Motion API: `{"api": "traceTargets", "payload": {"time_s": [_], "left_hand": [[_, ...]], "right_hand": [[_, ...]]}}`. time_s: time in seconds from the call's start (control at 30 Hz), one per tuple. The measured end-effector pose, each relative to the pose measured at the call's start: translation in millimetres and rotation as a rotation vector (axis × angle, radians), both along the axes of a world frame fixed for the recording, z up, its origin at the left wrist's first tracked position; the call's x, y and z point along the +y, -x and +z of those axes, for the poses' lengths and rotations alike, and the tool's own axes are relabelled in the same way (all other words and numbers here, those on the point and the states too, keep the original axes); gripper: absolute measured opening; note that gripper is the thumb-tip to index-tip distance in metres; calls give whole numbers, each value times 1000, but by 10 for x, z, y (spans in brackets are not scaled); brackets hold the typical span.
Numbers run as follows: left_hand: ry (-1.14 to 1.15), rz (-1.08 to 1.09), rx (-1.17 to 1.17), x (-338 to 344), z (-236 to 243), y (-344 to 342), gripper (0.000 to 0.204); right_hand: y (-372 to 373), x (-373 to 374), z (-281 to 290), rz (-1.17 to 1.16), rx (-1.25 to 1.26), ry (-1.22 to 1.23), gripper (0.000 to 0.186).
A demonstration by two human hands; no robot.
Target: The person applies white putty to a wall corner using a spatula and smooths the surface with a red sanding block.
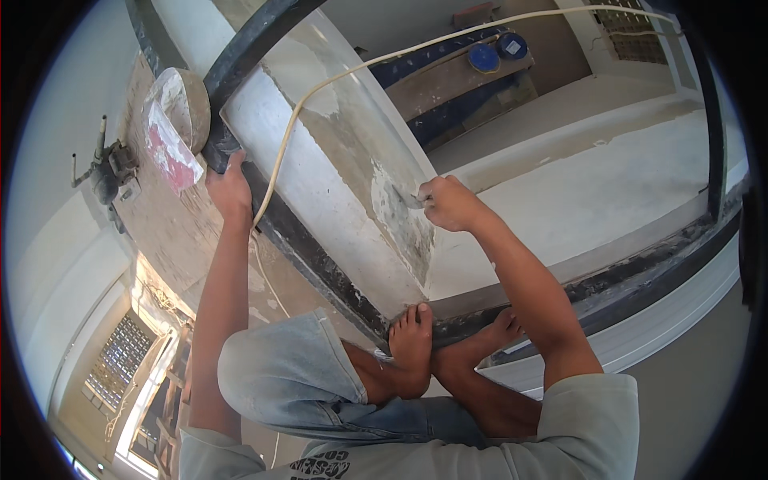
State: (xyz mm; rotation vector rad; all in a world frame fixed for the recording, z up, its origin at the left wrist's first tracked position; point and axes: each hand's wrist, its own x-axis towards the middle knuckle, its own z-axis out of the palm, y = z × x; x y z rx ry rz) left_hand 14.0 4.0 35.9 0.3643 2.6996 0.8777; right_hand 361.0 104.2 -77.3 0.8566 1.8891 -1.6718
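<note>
My right hand [450, 203] is closed on a small putty knife [410, 198]. Its blade lies against a grey, damp-looking plaster patch [394, 210] on the pale ledge. Over on the left, my left hand [230, 190] is closed beside a dark metal rail [280, 216]. A small grey blade-like piece [227, 142] shows at its fingertips; the rest of it is hidden by the hand. Just beyond that hand stands a putty-smeared cut-open tub [190, 112], with a white and pink flap [172, 152] hanging over its side.
A cream cable [292, 120] crosses the ledge near my left wrist. A power tool [106, 172] rests at the far left on a wooden board [152, 232]. Blue-lidded tubs [483, 58] stand on a plank below. My bare feet [412, 340] are at the ledge's near corner.
</note>
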Motion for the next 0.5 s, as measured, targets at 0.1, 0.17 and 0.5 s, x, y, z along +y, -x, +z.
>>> {"api": "traceTargets", "payload": {"time_s": [0.1, 0.17, 0.5], "left_hand": [[-17, -62, 76, -18, -182, 53, 35], [-45, -106, 134, 101, -392, 144, 34], [-105, -125, 177, -31, -406, 165, 39]], "right_hand": [[86, 72, -404, -20, -43, -61, 42], [58, -15, -608, -5, -24, -109, 42], [223, 180, -371, -60, 105, -150, 35]]}}
